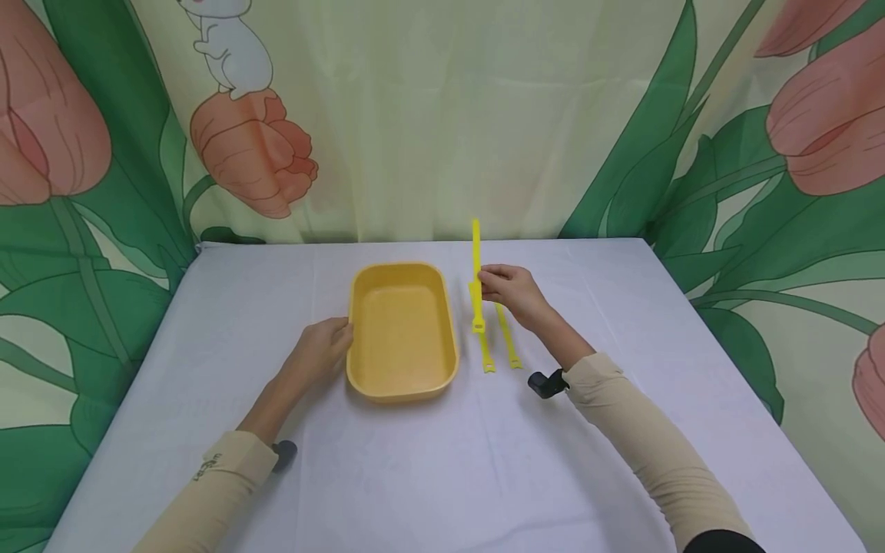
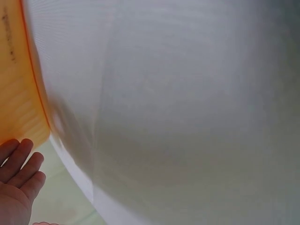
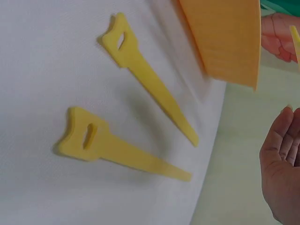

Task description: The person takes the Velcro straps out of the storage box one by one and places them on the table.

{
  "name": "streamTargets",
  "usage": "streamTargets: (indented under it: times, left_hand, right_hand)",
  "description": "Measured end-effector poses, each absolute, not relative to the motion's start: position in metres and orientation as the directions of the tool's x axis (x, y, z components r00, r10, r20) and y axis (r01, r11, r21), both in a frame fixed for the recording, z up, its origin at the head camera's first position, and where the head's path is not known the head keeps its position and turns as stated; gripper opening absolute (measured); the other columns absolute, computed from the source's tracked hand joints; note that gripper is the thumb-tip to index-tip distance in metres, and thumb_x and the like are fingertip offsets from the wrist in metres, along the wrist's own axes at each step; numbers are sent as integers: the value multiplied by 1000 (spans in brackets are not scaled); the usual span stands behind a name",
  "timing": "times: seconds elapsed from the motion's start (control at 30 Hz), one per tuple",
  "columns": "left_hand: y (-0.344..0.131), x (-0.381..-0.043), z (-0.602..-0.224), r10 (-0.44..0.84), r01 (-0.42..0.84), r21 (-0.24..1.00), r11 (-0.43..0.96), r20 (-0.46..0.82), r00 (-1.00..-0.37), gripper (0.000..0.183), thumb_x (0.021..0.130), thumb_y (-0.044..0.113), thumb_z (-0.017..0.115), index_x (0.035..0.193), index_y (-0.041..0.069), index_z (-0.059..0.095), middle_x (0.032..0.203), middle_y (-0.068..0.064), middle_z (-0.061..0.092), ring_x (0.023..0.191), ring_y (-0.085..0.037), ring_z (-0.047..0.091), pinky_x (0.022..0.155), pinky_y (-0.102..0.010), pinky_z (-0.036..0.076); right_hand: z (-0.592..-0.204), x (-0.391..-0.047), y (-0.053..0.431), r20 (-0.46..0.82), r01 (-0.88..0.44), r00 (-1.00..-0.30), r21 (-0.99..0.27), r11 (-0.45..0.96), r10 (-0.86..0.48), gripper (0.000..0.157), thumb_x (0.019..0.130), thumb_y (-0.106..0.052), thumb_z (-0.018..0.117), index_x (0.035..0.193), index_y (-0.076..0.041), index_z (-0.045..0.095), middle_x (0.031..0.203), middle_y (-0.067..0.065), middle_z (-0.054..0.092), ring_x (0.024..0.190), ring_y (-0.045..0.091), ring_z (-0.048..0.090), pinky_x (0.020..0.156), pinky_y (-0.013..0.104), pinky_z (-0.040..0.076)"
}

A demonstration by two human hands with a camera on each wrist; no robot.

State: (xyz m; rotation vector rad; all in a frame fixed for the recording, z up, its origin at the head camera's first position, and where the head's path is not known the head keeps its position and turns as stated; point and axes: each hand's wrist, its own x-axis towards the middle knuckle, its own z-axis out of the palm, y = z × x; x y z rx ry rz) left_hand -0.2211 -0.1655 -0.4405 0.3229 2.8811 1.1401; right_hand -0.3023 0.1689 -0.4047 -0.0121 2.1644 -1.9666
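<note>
In the head view, my right hand (image 1: pixel 515 292) pinches a yellow cable strap (image 1: pixel 476 257) by its middle, raised upright with its slotted head down. Only the tip of this strap shows at the right edge of the right wrist view. Two more yellow cable straps (image 3: pixel 157 96) (image 3: pixel 122 145), each with a slotted head, lie on the cloth below that hand. Against the left rim of a yellow tray (image 1: pixel 401 334) rests my left hand (image 1: pixel 321 346). Its four fingers look extended beside the tray's outer wall in the left wrist view; its thumb is hidden there.
A white cloth (image 1: pixel 415 476) covers the table. Behind its far edge hangs a curtain (image 1: pixel 442 123) printed with tulips. A black wrist camera (image 1: pixel 548 384) juts out below the right wrist, and another (image 1: pixel 284 455) sits at the left cuff.
</note>
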Motion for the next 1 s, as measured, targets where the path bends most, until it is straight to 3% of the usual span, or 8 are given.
streamTargets:
  times: [0.47, 0.77, 1.0]
  left_hand:
    - [-168, -222, -442, 209, 192, 676, 712, 58, -976, 39, 99, 20, 42, 124, -7, 55, 125, -22, 56, 121, -39, 47, 101, -50, 39]
    - [-168, -224, -445, 210, 183, 669, 720, 41, -977, 39, 99, 22, 41, 123, -5, 57, 124, -21, 57, 120, -38, 48, 100, -49, 39]
    - [-168, -223, -443, 200, 176, 673, 719, 42, -979, 40, 99, 22, 42, 124, -6, 55, 125, -22, 56, 121, -38, 47, 102, -49, 38]
  right_hand:
    - [-414, -304, 190, -251, 240, -965, -962, 130, -79, 44, 93, -20, 59, 129, 5, 50, 113, 15, 55, 91, 19, 57, 81, 27, 53]
    - [-420, -301, 196, -267, 253, -961, -955, 156, -74, 42, 93, -22, 59, 126, 5, 52, 111, 15, 55, 90, 20, 57, 91, 37, 50]
    - [-425, -302, 202, -260, 240, -963, -949, 206, -76, 46, 93, -23, 60, 128, 5, 50, 115, 17, 55, 91, 20, 58, 81, 28, 54]
